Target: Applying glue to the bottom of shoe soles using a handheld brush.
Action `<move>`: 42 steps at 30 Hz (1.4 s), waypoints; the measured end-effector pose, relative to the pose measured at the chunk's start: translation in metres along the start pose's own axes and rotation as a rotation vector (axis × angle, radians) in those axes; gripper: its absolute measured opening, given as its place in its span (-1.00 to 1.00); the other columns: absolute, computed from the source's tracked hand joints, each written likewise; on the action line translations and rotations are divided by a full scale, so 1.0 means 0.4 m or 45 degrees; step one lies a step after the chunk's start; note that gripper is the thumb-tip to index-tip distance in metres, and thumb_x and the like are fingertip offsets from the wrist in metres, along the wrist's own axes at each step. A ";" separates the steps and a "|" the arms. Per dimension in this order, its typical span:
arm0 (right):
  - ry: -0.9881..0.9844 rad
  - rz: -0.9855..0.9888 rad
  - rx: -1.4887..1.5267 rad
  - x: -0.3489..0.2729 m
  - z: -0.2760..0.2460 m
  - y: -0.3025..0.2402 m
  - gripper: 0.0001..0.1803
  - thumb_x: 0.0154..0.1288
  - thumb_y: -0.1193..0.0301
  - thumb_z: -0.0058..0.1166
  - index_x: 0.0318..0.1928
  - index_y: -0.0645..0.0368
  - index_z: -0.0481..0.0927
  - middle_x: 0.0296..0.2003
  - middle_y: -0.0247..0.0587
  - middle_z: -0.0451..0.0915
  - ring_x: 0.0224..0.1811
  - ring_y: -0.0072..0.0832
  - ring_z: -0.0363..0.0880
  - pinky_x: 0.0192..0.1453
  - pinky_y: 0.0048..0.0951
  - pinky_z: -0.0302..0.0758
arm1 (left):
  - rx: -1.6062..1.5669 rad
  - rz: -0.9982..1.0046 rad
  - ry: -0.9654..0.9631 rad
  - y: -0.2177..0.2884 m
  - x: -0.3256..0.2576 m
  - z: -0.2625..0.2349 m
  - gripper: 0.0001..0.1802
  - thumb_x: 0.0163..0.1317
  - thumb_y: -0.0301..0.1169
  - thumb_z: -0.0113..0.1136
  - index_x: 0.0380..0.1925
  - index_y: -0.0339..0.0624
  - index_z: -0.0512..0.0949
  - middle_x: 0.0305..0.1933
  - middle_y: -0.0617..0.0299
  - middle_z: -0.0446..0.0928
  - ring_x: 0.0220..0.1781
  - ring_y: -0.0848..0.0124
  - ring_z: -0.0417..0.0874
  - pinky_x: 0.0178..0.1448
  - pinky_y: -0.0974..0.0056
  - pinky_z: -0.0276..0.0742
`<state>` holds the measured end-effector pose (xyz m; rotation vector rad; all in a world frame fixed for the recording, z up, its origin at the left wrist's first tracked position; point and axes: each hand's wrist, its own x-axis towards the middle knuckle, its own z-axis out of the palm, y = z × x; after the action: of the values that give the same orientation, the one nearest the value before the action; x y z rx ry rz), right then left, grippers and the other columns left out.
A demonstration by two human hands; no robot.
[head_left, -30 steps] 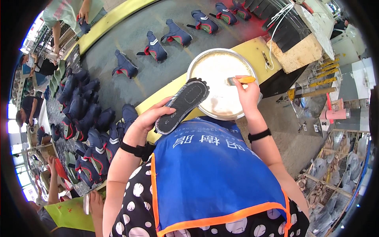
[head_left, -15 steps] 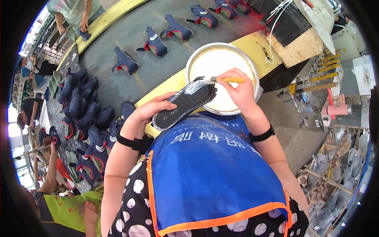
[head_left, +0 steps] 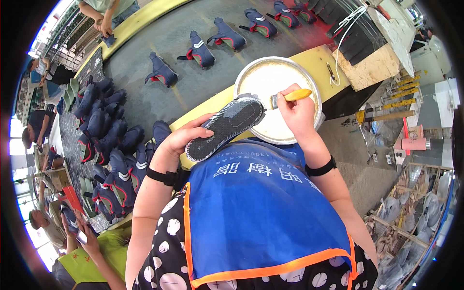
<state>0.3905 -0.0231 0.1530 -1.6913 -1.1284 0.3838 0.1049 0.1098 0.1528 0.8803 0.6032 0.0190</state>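
Observation:
My left hand [head_left: 187, 137] grips a shoe upper [head_left: 225, 126] by one end, its black stitched underside turned up. White stitching runs round the edge of that underside. In my right hand [head_left: 296, 112] is a paintbrush [head_left: 296, 95] with a yellow handle, pinched between thumb and fingers. Its pale bristles sit just beside the far end of the shoe, over a round metal basin [head_left: 316, 94] of creamy white liquid. Whether the bristles touch the shoe I cannot tell.
A conveyor belt [head_left: 140, 92] carries several navy shoe uppers [head_left: 199, 50] beyond the yellow ledge [head_left: 205, 104]. More are heaped on a table [head_left: 60, 145] at left. Co-workers handle shoes at far left and lower left. Wire shelving [head_left: 411, 212] stands at right.
My right hand has drawn the brush off the underside toward the right, turning its handle up. The white smear on the underside has faded. Shoes on the belt appear shifted right.

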 end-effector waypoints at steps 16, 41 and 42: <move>0.148 -0.050 0.058 -0.013 0.062 -0.058 -0.74 0.30 0.46 0.25 -0.46 0.20 0.43 -0.64 -0.30 0.46 -0.63 -0.57 0.42 -0.47 -0.47 0.38 | 0.227 0.391 0.222 -0.036 0.030 0.033 -0.25 0.12 -0.41 0.28 0.38 -0.20 0.34 0.22 0.11 0.50 0.22 0.34 0.52 0.31 0.27 0.42; 0.282 -0.238 0.127 0.019 0.037 -0.096 -0.77 0.31 0.47 0.25 -0.44 0.22 0.47 -0.63 -0.27 0.47 -0.59 -0.58 0.46 -0.45 -0.47 0.39 | 0.648 0.628 0.290 -0.023 0.025 0.040 -0.22 0.07 -0.43 0.33 0.37 -0.16 0.36 0.26 0.09 0.47 0.25 0.32 0.51 0.36 0.26 0.38; 0.204 -0.123 0.117 0.003 0.052 -0.088 -0.75 0.32 0.46 0.24 -0.45 0.22 0.46 -0.61 -0.29 0.46 -0.58 -0.62 0.43 -0.45 -0.49 0.38 | 0.643 0.629 0.291 -0.032 0.027 0.037 -0.22 0.07 -0.43 0.33 0.37 -0.16 0.36 0.26 0.09 0.47 0.25 0.32 0.51 0.36 0.26 0.38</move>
<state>0.3590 -0.0090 0.1750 -1.5522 -1.0540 0.2319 0.1184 0.0936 0.1451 1.5173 0.5988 0.4338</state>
